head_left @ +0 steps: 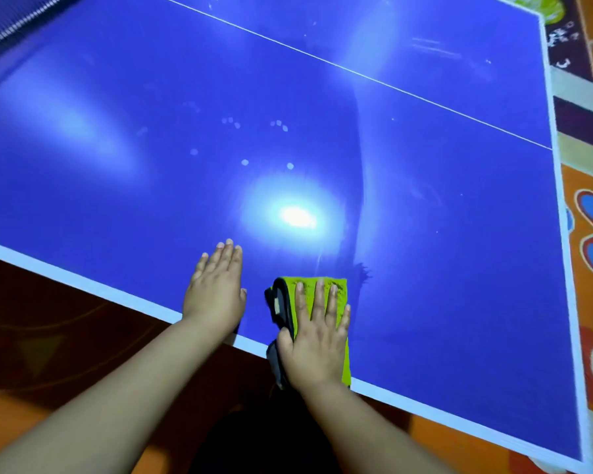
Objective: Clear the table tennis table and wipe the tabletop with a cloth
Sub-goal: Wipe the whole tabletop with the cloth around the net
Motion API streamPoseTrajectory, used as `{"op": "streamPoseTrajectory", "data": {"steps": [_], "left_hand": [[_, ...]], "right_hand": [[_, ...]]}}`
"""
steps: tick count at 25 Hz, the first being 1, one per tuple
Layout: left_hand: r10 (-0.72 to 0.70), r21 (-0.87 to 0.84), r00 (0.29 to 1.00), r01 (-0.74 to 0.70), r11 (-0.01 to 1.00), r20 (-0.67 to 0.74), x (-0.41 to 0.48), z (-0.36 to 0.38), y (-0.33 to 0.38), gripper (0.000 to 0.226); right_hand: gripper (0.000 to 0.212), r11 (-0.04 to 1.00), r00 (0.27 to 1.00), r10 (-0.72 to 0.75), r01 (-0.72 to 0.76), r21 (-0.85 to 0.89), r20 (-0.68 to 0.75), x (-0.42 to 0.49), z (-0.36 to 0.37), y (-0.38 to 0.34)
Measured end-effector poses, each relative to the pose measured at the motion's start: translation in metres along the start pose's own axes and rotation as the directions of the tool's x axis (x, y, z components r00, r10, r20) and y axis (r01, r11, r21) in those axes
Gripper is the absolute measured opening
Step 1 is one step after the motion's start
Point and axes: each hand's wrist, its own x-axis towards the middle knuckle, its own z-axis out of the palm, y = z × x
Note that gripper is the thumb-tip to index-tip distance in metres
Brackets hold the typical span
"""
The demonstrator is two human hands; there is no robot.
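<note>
The blue table tennis tabletop (424, 206) fills most of the view, with a white border and a thin white centre line. A folded green cloth with a dark grey underside (339, 289) lies at the near edge. My right hand (317, 333) presses flat on the cloth, fingers straight. My left hand (216, 289) rests flat on the bare tabletop just left of the cloth, fingers together. Fingerprint smudges (243, 145) dot the surface beyond my hands, and a wiped streak runs up from the cloth.
The net (11, 22) shows at the top left corner. A patterned orange carpet (592, 206) lies past the table's right edge. Dark floor (66, 336) lies below the near edge. A bright lamp reflection (298, 217) glares just beyond my hands.
</note>
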Motion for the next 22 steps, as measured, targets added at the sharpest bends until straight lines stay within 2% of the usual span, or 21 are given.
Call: {"op": "streamPoseTrajectory", "data": {"steps": [4, 7, 9, 12, 15, 22], "left_hand": [[0.055, -0.002, 0.998, -0.055, 0.999, 0.041, 0.007, -0.001, 0.019, 0.072], [0.096, 0.014, 0.994, -0.097, 0.995, 0.048, 0.031, -0.004, 0.035, 0.071], [0.101, 0.019, 0.993, -0.102, 0.995, 0.055, 0.054, -0.005, 0.047, 0.069], [0.097, 0.006, 0.993, -0.098, 0.995, 0.063, 0.091, -0.004, 0.068, 0.068], [0.099, 0.016, 0.991, -0.101, 0.995, 0.095, 0.133, -0.004, 0.095, 0.072], [0.076, 0.078, 0.986, -0.088, 0.993, 0.150, 0.244, -0.019, 0.147, 0.103]], "right_hand": [[0.079, 1.000, 0.999, -0.017, 0.017, 0.001, 0.035, -0.023, 0.004, 0.004], [0.077, 0.997, 0.998, 0.070, -0.070, 0.029, 0.001, 0.018, -0.003, 0.012], [0.078, 0.993, 0.992, 0.112, -0.111, 0.026, -0.055, 0.058, -0.010, 0.024], [0.076, 0.993, 0.994, 0.111, -0.110, 0.052, -0.002, 0.127, -0.029, 0.045], [0.075, 0.993, 0.994, 0.103, -0.101, 0.061, -0.025, 0.204, -0.048, 0.062], [0.072, 0.997, 0.996, 0.053, -0.048, 0.067, -0.068, 0.390, -0.086, 0.084]]}}
